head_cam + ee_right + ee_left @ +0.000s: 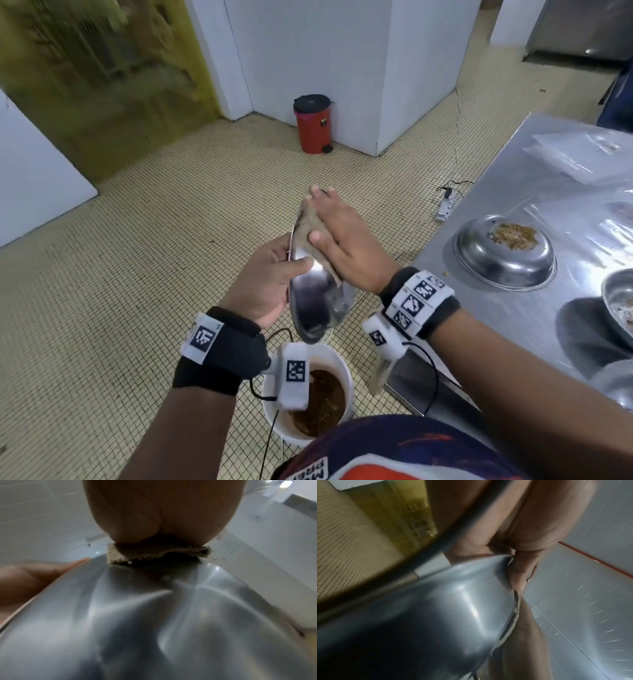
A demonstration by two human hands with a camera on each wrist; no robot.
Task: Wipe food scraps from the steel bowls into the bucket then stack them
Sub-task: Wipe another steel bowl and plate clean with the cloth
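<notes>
Small beige floor tiles (144, 240) spread under the scene, with a steel bench (507, 192) on the right carrying 2 more bowls: an upturned steel bowl (505, 253) with food scraps (513, 235) on its base and, at the frame edge, a second dirty bowl (618, 301). The left hand (265, 284) grips the rim of a steel bowl (313, 308), thumb over the lip and fingers behind, holding it tilted steeply just above the white bucket (274, 416), which already holds brown slop. The right hand (342, 240) has its fingers flat and straight, pressing a beige cloth (310, 229) against the bowl's inner wall near the upper rim. This bowl looks light, rigid and thin-walled, and its polished, probably greasy surface is likely slippery, so the rolled rim seems the safest place to hold; the soft cloth conforms to the curve. A red pedal bin (312, 123) stands well apart by the wall.
</notes>
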